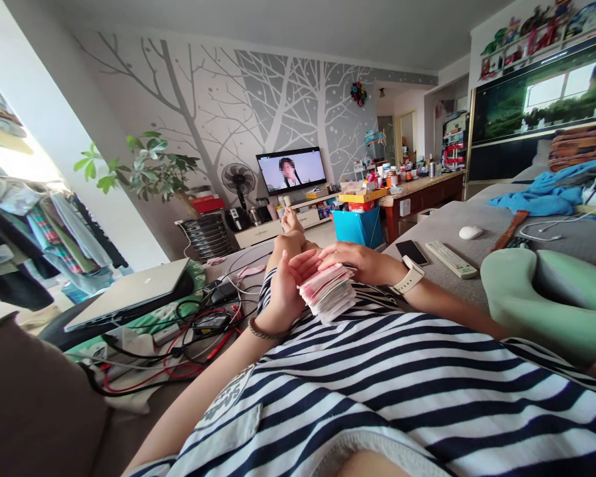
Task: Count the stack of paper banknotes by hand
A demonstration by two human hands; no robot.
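A thick stack of pink-and-white cards point(328, 293), its layers slightly fanned and uneven, sits between my hands above my lap. My left hand point(292, 285) has a braided bracelet at the wrist and supports the stack at its left and far side, fingers reaching behind it. Over the stack's far right edge curl the fingers of my right hand point(355, 260), which wears a pale watch point(410, 277). What is printed on the cards cannot be made out. My outstretched legs and striped shirt point(377, 371) lie around and below the hands.
Left of me are a closed laptop point(134, 291) and tangled cables point(203, 324). A phone point(411, 252), a remote control point(451, 259), a white mouse point(470, 232) and a green neck pillow point(516, 291) lie on the right. Ahead stand a blue box point(357, 228) and a television point(292, 170).
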